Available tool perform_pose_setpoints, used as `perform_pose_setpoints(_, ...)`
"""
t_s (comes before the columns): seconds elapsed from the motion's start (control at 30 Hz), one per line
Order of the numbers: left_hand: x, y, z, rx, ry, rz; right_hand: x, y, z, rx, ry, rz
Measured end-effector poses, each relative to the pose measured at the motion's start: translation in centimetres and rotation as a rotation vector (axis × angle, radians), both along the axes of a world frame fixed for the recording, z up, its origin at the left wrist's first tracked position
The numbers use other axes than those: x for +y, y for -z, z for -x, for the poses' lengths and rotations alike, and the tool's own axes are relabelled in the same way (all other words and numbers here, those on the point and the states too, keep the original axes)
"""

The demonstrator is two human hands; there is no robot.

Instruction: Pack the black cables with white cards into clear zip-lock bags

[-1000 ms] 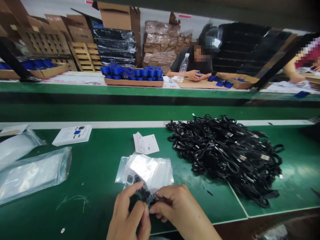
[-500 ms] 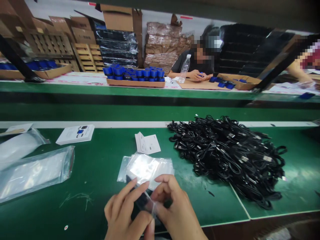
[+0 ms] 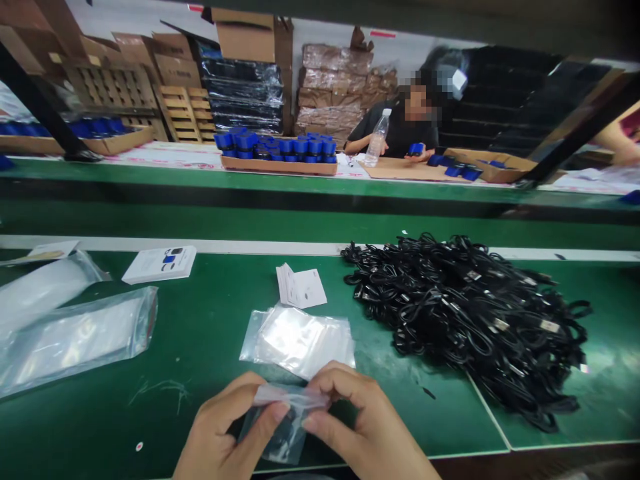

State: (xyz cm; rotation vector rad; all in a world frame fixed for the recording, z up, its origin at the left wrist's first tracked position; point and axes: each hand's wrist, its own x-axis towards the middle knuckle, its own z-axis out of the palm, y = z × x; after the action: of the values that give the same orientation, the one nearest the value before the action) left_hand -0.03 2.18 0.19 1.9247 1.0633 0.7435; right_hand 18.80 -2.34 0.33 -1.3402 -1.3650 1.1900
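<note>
Low in the view, my left hand (image 3: 227, 427) and my right hand (image 3: 357, 417) pinch the top edge of a small clear plastic bag (image 3: 285, 437) from either side. Something dark shows through the bag, but its shape is unclear. Just beyond my fingers lies a stack of flat clear bags (image 3: 305, 340). Behind that stack stands a folded white leaflet pile (image 3: 305, 288). To the right is a large heap of black cables (image 3: 465, 313) with metal plugs.
White printed cards (image 3: 163, 265) and large plastic packs (image 3: 85, 337) lie at left on the green table (image 3: 200, 333). Across a raised shelf, a person (image 3: 400, 130) holds a blue item near a bottle (image 3: 377, 140) and a tray of blue items (image 3: 280, 165).
My hands have turned the bag, and its top edge now lies level between them. My left fingers have folded into a pinch. Across the shelf, the person's hands have moved apart.
</note>
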Motion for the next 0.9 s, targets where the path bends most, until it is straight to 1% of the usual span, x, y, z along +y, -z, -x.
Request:
perform_pose_setpoints(0.03,-0.09,0.07,-0.03,-0.024,-0.012,0.019,0.05,0.08,-0.02,-0.043,0.005,0.001)
perform_pose_setpoints(0.1,-0.33,0.1,-0.16,-0.077,-0.068,0.073,0.17,0.15,0.04,-0.058,0.045,-0.007)
perform_pose_setpoints(0.23,-0.9,-0.09,-0.67,-0.237,-0.309,0.202,0.36,-0.1,0.19,-0.023,0.111,-0.047)
perform_pose_setpoints(0.3,-1.02,-0.12,-0.76,-0.287,-0.368,0.239,0.38,-0.32,0.19,-0.008,0.116,-0.079)
perform_pose_setpoints(0.33,-1.02,-0.09,-0.72,-0.298,-0.372,0.249,0.37,-0.41,0.18,0.0,0.118,-0.099)
perform_pose_setpoints(0.43,-0.86,0.06,-0.41,-0.307,-0.29,0.259,0.22,-0.58,0.13,-0.001,0.125,-0.161)
perform_pose_setpoints(0.5,-0.79,0.11,-0.29,-0.326,-0.27,0.256,0.1,-0.6,0.15,-0.02,0.119,-0.182)
perform_pose_setpoints(0.6,-0.82,0.0,-0.43,-0.36,-0.319,0.266,0.1,-0.57,0.26,-0.056,0.105,-0.185)
perform_pose_setpoints(0.8,-0.91,-0.07,-0.73,-0.351,-0.327,0.266,0.64,-0.27,0.47,-0.062,0.107,-0.134)
perform_pose_setpoints(0.9,-0.95,0.2,-0.78,-0.342,-0.327,0.251,0.67,-0.13,0.53,-0.086,0.121,-0.161)
